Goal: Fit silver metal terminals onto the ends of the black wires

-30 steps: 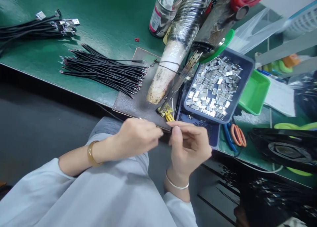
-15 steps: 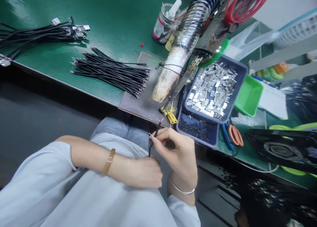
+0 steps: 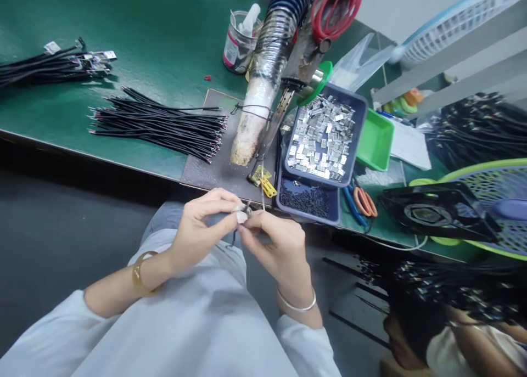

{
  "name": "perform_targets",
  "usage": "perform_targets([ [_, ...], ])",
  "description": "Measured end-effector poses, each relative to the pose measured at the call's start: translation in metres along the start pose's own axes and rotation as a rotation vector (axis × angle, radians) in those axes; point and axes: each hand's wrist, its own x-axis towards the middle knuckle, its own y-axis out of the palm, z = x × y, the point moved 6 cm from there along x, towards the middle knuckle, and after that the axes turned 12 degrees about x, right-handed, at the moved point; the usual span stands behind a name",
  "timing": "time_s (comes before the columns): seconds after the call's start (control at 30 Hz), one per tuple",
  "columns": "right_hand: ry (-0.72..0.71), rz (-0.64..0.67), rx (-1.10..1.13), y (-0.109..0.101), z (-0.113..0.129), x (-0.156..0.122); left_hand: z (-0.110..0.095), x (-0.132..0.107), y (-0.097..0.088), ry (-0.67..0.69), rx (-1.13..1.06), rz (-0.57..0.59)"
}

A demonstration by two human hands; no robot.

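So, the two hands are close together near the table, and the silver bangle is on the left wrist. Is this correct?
Not quite: the silver bangle is on the right wrist, as the head view shows. The rest holds: the left hand and right hand are close together near the table.

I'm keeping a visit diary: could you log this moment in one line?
left hand: at dark cable; right hand: at same cable; grip: unclear; green bench: black cables, metal pieces in upper tray
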Motion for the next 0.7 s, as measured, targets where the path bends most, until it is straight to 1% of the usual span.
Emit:
perform_targets([
  [0.03,-0.023,-0.012,-0.030,-0.001,0.001,-0.002,0.005,-0.001,0.001,-0.077,-0.075,-0.003],
  [0.07,-0.054,-0.055,-0.068,-0.004,0.001,-0.004,0.010,-0.002,0.001,-0.154,-0.155,-0.004],
  [0.1,-0.101,-0.133,-0.118,-0.011,0.003,-0.007,0.015,-0.002,0.000,-0.229,-0.232,-0.002],
  [0.17,-0.173,-0.343,-0.250,-0.031,0.002,-0.016,0.022,-0.002,-0.001,-0.366,-0.365,0.006],
  [0.2,-0.164,-0.418,-0.319,-0.041,-0.003,-0.020,0.024,-0.001,-0.003,-0.420,-0.414,0.010],
  [0.23,-0.120,-0.452,-0.383,-0.050,-0.011,-0.022,0.027,0.000,-0.004,-0.462,-0.445,0.015],
  [0.27,-0.045,-0.437,-0.442,-0.057,-0.022,-0.023,0.029,0.001,-0.006,-0.493,-0.458,0.020],
  [0.33,0.108,-0.330,-0.539,-0.068,-0.049,-0.021,0.033,0.003,-0.007,-0.535,-0.441,0.029],
  [0.37,0.150,-0.274,-0.575,-0.073,-0.062,-0.019,0.036,0.003,-0.007,-0.551,-0.427,0.038],
  [0.4,0.175,-0.230,-0.599,-0.076,-0.074,-0.018,0.039,0.004,-0.006,-0.569,-0.413,0.054],
  [0.47,0.174,-0.153,-0.614,-0.077,-0.091,-0.014,0.045,0.004,-0.002,-0.600,-0.386,0.091],
  [0.57,0.110,-0.113,-0.587,-0.075,-0.101,-0.008,0.051,0.005,0.005,-0.620,-0.360,0.147],
  [0.63,0.082,-0.157,-0.570,-0.077,-0.098,-0.005,0.054,0.006,0.008,-0.627,-0.344,0.175],
  [0.7,0.083,-0.242,-0.596,-0.085,-0.094,-0.003,0.055,0.007,0.010,-0.631,-0.321,0.203],
])
